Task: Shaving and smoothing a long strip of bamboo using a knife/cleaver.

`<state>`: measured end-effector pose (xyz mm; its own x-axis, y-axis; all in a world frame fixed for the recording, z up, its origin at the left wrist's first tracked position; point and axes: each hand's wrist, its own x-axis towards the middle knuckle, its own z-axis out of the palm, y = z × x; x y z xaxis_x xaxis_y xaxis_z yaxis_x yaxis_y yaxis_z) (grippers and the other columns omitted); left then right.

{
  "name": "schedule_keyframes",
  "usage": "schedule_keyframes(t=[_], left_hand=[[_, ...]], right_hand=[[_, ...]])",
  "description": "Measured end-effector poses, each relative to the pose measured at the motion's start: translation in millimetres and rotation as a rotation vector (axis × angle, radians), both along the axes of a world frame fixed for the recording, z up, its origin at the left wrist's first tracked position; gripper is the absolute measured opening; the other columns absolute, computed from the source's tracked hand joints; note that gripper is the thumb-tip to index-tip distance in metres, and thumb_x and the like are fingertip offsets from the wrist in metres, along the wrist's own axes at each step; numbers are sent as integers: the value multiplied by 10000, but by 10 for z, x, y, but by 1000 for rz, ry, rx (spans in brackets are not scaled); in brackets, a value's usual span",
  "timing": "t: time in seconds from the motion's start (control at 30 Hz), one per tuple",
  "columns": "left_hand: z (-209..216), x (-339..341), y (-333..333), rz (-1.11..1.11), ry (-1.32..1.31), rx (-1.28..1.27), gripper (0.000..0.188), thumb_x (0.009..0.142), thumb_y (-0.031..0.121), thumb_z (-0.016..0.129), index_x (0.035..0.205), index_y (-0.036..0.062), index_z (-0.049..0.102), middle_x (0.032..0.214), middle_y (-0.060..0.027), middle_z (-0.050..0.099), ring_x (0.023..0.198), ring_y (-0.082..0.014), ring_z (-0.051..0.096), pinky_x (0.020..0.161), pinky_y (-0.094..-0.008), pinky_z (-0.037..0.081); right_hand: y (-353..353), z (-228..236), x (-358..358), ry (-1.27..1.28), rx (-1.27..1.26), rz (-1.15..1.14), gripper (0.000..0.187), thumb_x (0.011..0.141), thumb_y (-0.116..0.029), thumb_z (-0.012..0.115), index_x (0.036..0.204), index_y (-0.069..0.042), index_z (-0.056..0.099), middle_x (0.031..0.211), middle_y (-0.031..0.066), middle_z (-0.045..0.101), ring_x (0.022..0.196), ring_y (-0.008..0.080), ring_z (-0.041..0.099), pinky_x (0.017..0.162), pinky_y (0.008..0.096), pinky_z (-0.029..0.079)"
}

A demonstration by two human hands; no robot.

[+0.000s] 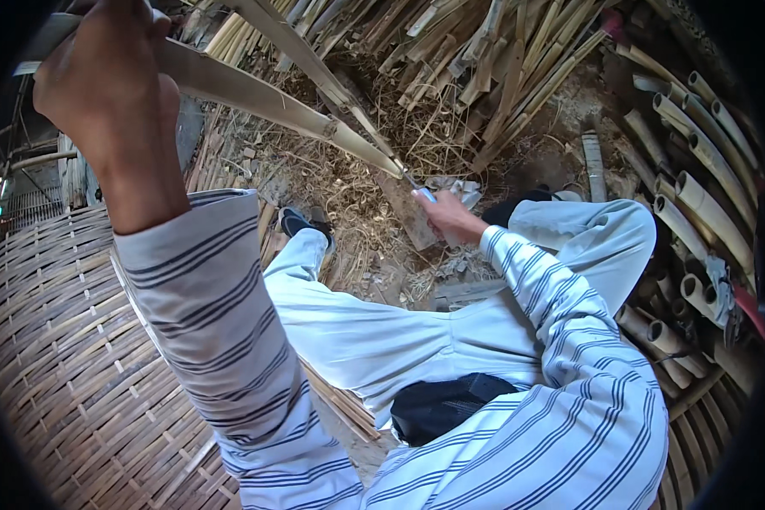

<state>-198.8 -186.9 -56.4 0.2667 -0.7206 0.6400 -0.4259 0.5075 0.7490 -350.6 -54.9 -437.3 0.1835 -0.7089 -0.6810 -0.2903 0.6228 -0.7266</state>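
Note:
My left hand [115, 98] is raised at the upper left, closed around a long bamboo strip [263, 100]. The strip slants down toward the right and meets a second bamboo strip [314, 64] at a narrow point, so the two form a V. At that point is a knife [426, 195] with a light blue handle; its blade is mostly hidden against the bamboo. My right hand [455, 219] grips the handle, low over the ground between my legs. The far end of the strip beyond my left hand runs out at the picture's edge.
A large woven bamboo mat [68, 365] curves along the left. Split bamboo pieces [518, 76] are heaped at the back, and bamboo tubes [705, 204] are stacked at the right. Shavings [348, 204] litter the ground. A black cloth-like thing [446, 406] lies at my lap.

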Motion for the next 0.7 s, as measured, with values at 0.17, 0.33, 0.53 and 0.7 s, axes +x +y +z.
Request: schedule_keyframes(t=[0.17, 0.33, 0.53, 0.7], left_hand=[[-51, -102, -108, -13, 76, 34, 122, 726, 119, 752, 767, 19, 693, 631, 27, 549, 568, -40, 484, 548, -202, 391], [-101, -183, 36, 0, 50, -6, 150, 725, 130, 753, 818, 24, 704, 616, 24, 548, 563, -39, 493, 541, -207, 407], [19, -193, 237, -125, 15, -71, 216, 764, 209, 729, 808, 0, 698, 504, 34, 477, 419, -61, 401, 389, -232, 293], [-176, 169, -11, -119, -42, -22, 145, 726, 115, 739, 817, 12, 695, 591, 20, 550, 511, -56, 475, 501, -221, 394]], right_hand=[[-192, -398, -282, -616, 540, -76, 323, 833, -381, 649, 807, -100, 492, 608, -43, 418, 427, 58, 387, 397, 232, 361], [-98, -440, 3, 0, 208, 71, 198, 719, -155, 622, 714, 42, 607, 599, 114, 603, 494, 223, 592, 475, 339, 473], [-267, -85, -60, 499, -71, 317, 276, 774, -167, 515, 853, 62, 646, 836, 210, 662, 778, 341, 662, 680, 385, 524], [-265, -41, -366, 758, -236, 767, 242, 738, -151, 612, 948, -37, 655, 1003, 187, 638, 960, 325, 628, 796, 460, 503]])
